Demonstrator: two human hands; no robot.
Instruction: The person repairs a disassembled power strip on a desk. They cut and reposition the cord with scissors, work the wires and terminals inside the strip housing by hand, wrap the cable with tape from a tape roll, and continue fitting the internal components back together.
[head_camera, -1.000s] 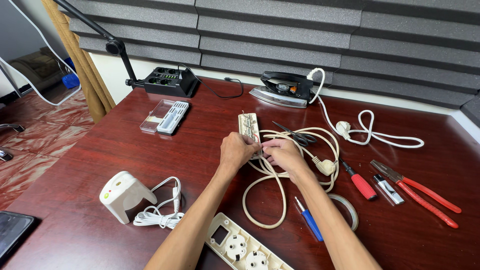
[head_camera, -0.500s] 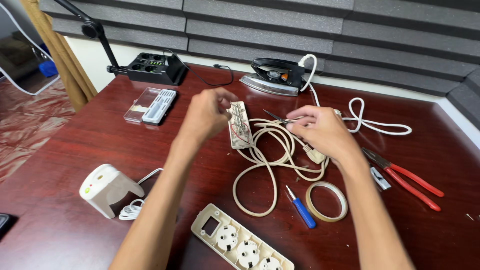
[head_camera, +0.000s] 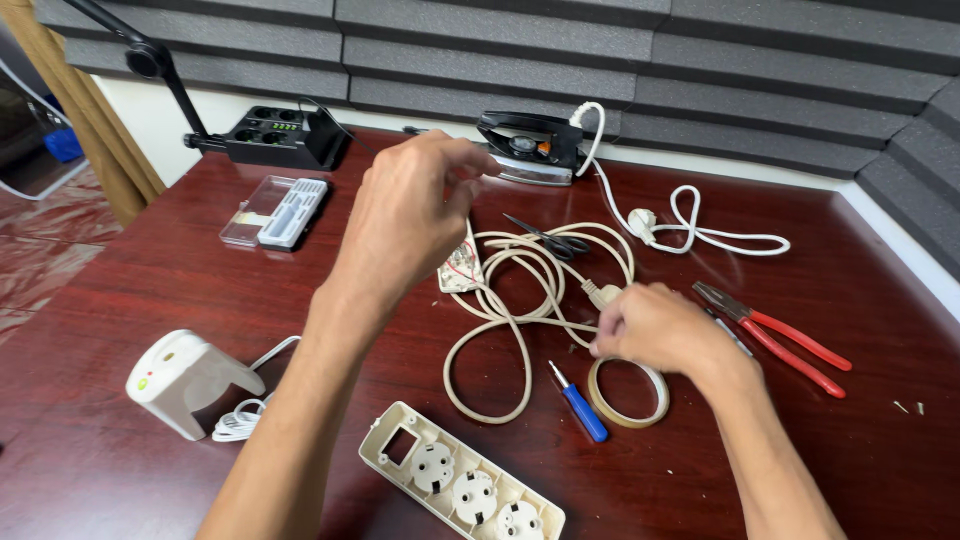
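Observation:
My left hand (head_camera: 405, 215) is raised above the table, fingertips pinched together with nothing visible between them. Below it lies an opened cream power strip base (head_camera: 460, 268) with red wiring, joined to a looped cream cable (head_camera: 505, 330) and its plug (head_camera: 603, 295). My right hand (head_camera: 655, 330) rests low on the table, fingers curled down onto the cable just below the plug and beside a roll of tape (head_camera: 628, 398). Whether it grips anything is hidden. A blue-handled screwdriver (head_camera: 582, 408) lies close to it.
A cream socket cover (head_camera: 460, 480) lies at the near edge. Red pliers (head_camera: 780, 338) are to the right, scissors (head_camera: 548, 238) and a black iron (head_camera: 525, 145) with a white cord (head_camera: 700, 235) behind. At the left are a white device (head_camera: 185, 380), a clear case (head_camera: 275, 210) and a black socket block (head_camera: 280, 135).
My left hand has let go of the power strip base and risen away from it. My right hand has dropped from the cable loops toward the tape roll.

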